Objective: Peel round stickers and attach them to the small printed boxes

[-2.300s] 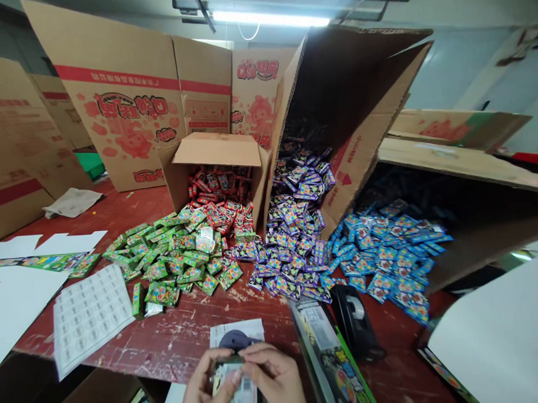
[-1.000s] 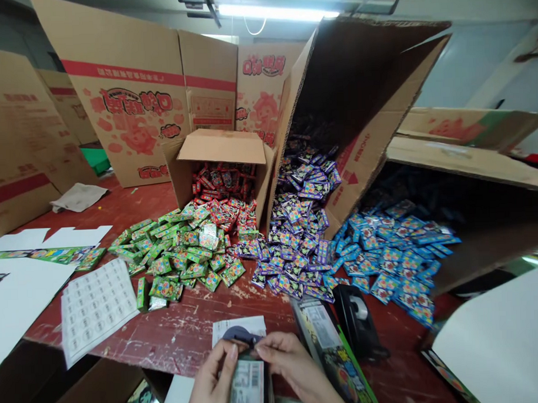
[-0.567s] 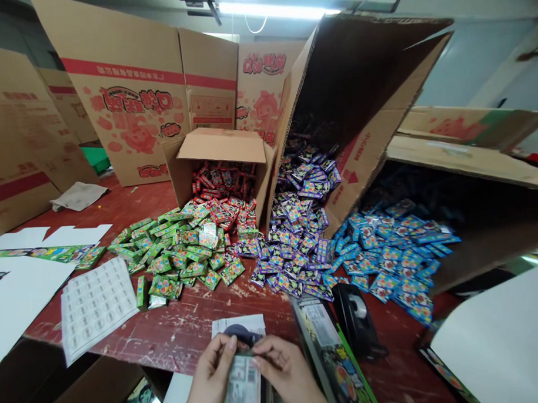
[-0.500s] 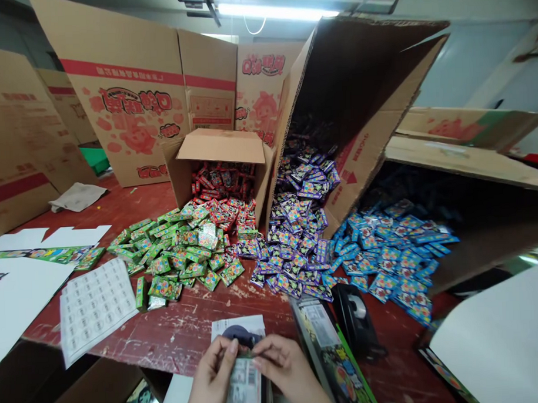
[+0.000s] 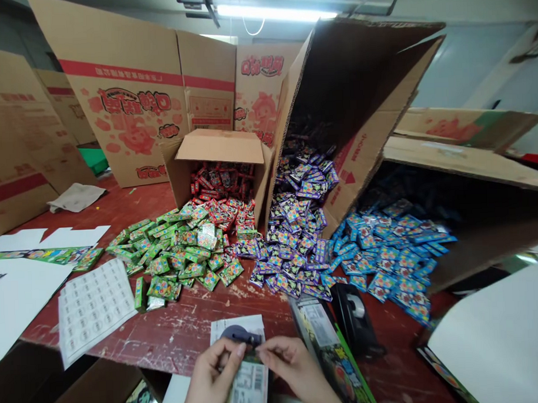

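Fingertips of both your hands meet on the top edge of a printed card pack at the near edge of the surface: your left hand pinches its upper left corner and your right hand pinches the upper right, with the pack hanging between them. Such a light grip at the very rim looks easy to lose, and if it slips the pack could drop off the near edge, out of sight. A white sheet with a dark round shape lies just beyond your fingers; a sweep of the knuckles could push it askew. Close on your right stand a tall printed box and a black tape dispenser, so an elbow swing risks knocking them. The green packets, purple packets and blue packets lie well apart from your hands, but their heaps touch and may mix.
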The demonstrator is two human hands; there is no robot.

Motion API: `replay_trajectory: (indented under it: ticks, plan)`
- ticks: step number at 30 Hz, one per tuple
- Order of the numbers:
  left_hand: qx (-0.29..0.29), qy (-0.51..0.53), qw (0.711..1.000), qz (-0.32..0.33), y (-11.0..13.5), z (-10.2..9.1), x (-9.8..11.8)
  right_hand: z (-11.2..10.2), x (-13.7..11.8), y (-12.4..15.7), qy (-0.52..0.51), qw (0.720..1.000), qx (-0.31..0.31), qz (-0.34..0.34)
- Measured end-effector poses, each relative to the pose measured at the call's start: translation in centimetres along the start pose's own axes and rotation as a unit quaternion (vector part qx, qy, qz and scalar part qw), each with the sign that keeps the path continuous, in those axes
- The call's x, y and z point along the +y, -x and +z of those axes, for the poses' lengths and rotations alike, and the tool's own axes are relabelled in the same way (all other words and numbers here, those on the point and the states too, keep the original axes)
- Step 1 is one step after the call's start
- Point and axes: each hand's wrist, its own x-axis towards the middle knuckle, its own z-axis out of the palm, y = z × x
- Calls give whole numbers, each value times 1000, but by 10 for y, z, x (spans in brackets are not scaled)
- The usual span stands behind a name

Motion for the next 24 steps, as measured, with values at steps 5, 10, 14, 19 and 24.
replay_trajectory:
  ticks: [5,10,14,19,24]
  plan:
    - [11,-13,999,39,1,3,-7,1,11,-4,-108,992,6,65]
    - [27,36,998,39,2,5,-7,0,11,-4,-39,999,23,-12]
    - [5,45,999,-15,-6,-1,-7,5,-2,0,8,999,17,-46]
    - [16,69,997,-21,-6,-1,-9,4,3,-3,-9,999,12,-42]
    - [52,94,994,-10,2,4,-3,2,6,-5,23,999,1,-43]
